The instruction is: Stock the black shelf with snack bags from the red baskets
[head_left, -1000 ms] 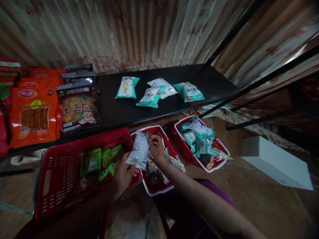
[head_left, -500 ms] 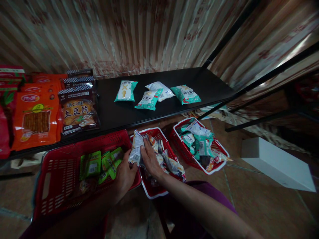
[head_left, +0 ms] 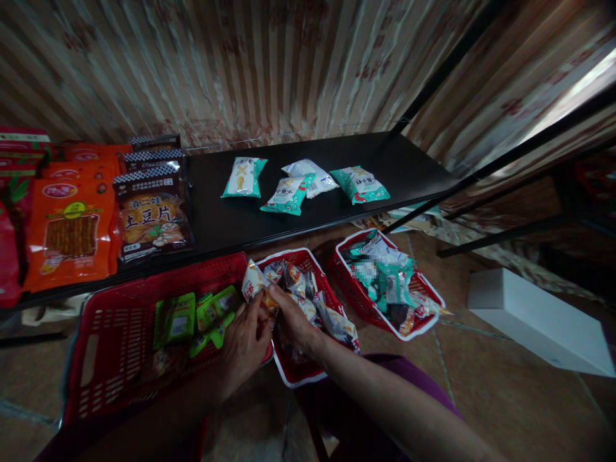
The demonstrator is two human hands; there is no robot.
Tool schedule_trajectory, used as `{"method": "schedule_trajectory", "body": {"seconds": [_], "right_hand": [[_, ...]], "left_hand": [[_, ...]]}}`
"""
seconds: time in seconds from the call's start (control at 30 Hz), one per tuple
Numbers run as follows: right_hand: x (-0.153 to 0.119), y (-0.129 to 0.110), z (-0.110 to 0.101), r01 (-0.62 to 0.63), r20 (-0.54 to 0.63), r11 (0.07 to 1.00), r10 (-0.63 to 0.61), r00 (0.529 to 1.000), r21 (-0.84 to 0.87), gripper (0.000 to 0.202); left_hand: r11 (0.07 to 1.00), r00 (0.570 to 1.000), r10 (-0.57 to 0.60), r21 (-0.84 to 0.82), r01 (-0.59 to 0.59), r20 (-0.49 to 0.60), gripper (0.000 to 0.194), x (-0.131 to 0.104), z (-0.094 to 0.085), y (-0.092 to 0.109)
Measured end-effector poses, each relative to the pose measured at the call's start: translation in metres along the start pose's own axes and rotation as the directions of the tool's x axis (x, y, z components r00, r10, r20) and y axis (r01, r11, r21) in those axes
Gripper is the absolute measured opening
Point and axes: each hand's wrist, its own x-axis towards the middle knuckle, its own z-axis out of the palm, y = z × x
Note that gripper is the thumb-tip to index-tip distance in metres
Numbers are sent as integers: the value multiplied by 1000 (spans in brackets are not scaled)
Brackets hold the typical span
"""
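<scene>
Between my two hands is a white-and-brown snack bag (head_left: 255, 282), held over the edge where two red baskets meet. My left hand (head_left: 248, 333) is closed on its lower left side. My right hand (head_left: 293, 321) grips it from the right, thumb on top, with its other fingers partly hidden. Just beneath lies the middle red basket (head_left: 289, 377) with a white rim, holding several similar white-and-brown bags (head_left: 332, 317). At the left, the larger red basket (head_left: 110, 333) contains bright green packets (head_left: 176, 317) and a dim clear-wrapped item.
A black shelf (head_left: 212, 212) carries several teal-and-white snack bags (head_left: 243, 178), with orange packs (head_left: 70, 221) and brown potato-slice packs (head_left: 151, 215) at its left. Another red basket (head_left: 346, 301) of teal bags stands right of centre. A white box (head_left: 539, 321) and black metal bars (head_left: 481, 173) are farther right.
The snack bag has been turned in my hands, from its barcode side to a side with orange-brown print. My left hand has shifted slightly right and down; both hands still hold the bag.
</scene>
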Motion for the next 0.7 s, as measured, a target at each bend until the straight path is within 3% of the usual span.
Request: {"method": "schedule_trajectory", "body": {"seconds": [0.27, 0.33, 0.43, 0.57, 0.7], "right_hand": [[-1, -16, -2, -259, 146, 941, 231, 962, 220, 47], [0, -18, -3, -279, 164, 931, 245, 956, 236, 44], [0, -20, -4, -286, 154, 929, 255, 955, 236, 40], [1, -20, -6, -296, 155, 927, 265, 952, 232, 35], [2, -16, -10, -303, 170, 921, 267, 949, 243, 33]], "left_hand": [[999, 998, 32, -11, -31, 45, 40, 1, -11, 0], [999, 999, 40, -12, -40, 9, 38, 2, -16, -2], [998, 991, 14, -61, -22, -134, 33, 7, -23, -8], [983, 939, -121, -171, 68, -321, 31, 19, -29, -18], [907, 871, -358, -347, 239, -337, 37, 28, -34, -23]]}}
